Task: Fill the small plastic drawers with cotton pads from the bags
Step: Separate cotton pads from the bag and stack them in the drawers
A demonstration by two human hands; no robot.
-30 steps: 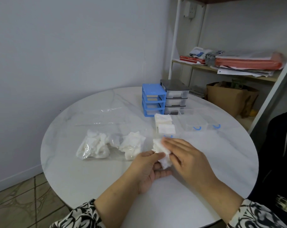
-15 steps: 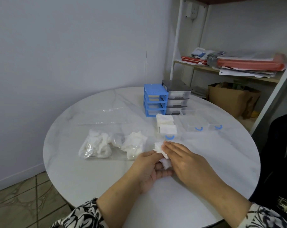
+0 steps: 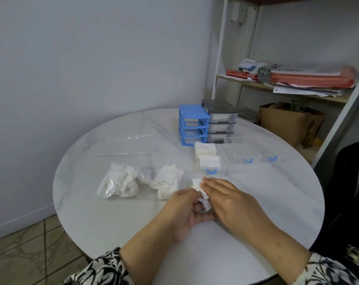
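From my seat I see both hands meeting low on the round white table [image 3: 256,233], at about 6 o'clock from the drawer units. My left hand [image 3: 184,208] lies palm up with its fingers curled loosely under a small wad of cotton pads [image 3: 201,190], the thumb closing over the near edge. My right hand [image 3: 230,200] comes in from 4 o'clock with fingers almost straight and held together, laid flat over the right side of the wad; how firmly its thumb pinches I cannot tell, since the palm hides it. At 12 o'clock from the wad, just beyond the fingertips, sits a clear drawer [image 3: 210,167] with a blue handle, stacked with square white pads that rise above its rim. Toward 1 o'clock stand two more clear drawers [image 3: 248,153] with blue handles, with nothing visible in them. Further back, the blue drawer frame [image 3: 193,124] stands with open slots, touching a grey drawer unit [image 3: 220,122] on its right whose drawers are in place. At 9 o'clock from the hands lie two clear bags [image 3: 141,182] with crumpled white pads inside.
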